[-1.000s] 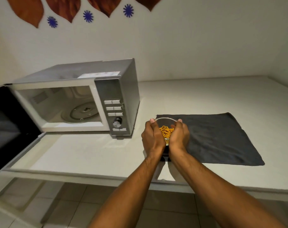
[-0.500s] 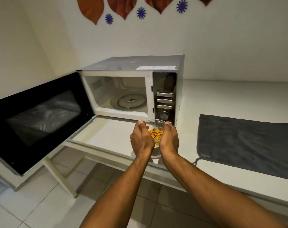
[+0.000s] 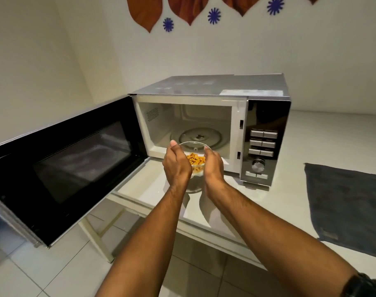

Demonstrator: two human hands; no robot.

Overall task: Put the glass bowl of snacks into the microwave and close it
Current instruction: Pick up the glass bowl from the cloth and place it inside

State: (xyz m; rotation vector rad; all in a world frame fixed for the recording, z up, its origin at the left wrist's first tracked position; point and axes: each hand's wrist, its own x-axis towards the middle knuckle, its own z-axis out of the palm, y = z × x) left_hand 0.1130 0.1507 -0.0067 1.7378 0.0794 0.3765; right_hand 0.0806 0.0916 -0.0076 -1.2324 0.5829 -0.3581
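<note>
The glass bowl (image 3: 193, 151) sits cupped between both hands just in front of the microwave (image 3: 212, 129) opening, held in the air above the white counter (image 3: 333, 142) and not yet past the sill. The left hand (image 3: 176, 166) wraps its left side and the right hand (image 3: 212, 166) its right, each closed on the wall of the bowl with a thumb tip up at the rim. It looks like a small, light load, but glass is stiff, smooth and breakable: it could slip through dry palms or chip if it knocks the metal frame, so a hold low on both sides with the thumbs over the rim seems the safe one. The orange snacks (image 3: 196, 159) lie loose in the bottom and would probably slide or spill if the bowl tipped, so keeping it level matters more than speed. Inside, the round turntable (image 3: 199, 138) is bare and ready to take it. The door (image 3: 60, 163) hangs wide open to the left, well clear of the arms. Compared with a second ago, the bowl has left the dark cloth (image 3: 350, 206), which now lies well apart at the right, and has travelled left to the mouth of the oven; half a second ago it was lower, in front of the control panel (image 3: 262, 144).
</note>
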